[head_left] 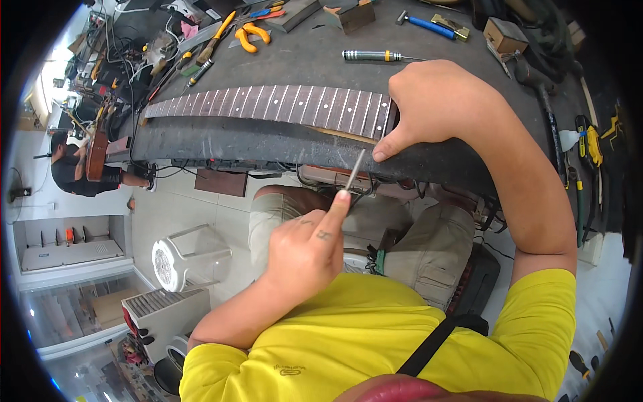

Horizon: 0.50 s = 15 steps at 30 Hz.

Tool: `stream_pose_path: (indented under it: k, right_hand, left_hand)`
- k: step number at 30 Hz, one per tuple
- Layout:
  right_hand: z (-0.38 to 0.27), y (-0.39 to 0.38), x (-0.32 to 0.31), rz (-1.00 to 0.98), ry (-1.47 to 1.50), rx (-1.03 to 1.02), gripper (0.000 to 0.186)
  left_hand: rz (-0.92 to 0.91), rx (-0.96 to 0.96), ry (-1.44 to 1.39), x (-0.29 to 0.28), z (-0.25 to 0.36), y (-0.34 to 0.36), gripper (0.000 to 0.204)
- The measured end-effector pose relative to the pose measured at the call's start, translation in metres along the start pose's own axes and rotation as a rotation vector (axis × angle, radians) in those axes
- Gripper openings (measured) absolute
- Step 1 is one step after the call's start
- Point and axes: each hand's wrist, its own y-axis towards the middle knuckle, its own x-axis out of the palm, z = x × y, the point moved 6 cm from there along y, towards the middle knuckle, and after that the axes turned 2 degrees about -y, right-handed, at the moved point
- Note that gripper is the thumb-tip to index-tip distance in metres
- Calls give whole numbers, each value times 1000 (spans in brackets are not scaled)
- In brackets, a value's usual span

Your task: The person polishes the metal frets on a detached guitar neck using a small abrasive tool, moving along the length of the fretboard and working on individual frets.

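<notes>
A guitar neck (288, 107) lies across the workbench, its dark fretboard up, with silver frets and pale dot inlays. Around its right end my right hand (449, 100) is closed, the thumb pressed at the near edge and the fingers hidden on the far side. My left hand (305, 251), below the bench's front edge, grips a slim metal file (355, 169), index finger stretched along it. The file's tip points up toward the neck's near edge, close to my right thumb; I cannot tell whether it touches.
On the dark workbench (442, 161), a screwdriver (372, 55) lies beyond the neck. Orange-handled pliers (251, 37), a brush (218, 37) and a blue-handled hammer (429, 27) lie farther back. Tools hang at the right. A white stool (171, 264) and another person (67, 167) are at the left.
</notes>
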Motion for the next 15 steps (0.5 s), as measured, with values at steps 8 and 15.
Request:
stream_pose_path:
  k: [8,15]
  right_hand:
    - [1,-2,-2,0,-15,18,87]
    - [-1,1,-1,-22,-16,10,88]
  left_hand:
    - [75,-74,-179,2,-2,19,48]
    - [14,-203,-261,12,-2,32,48]
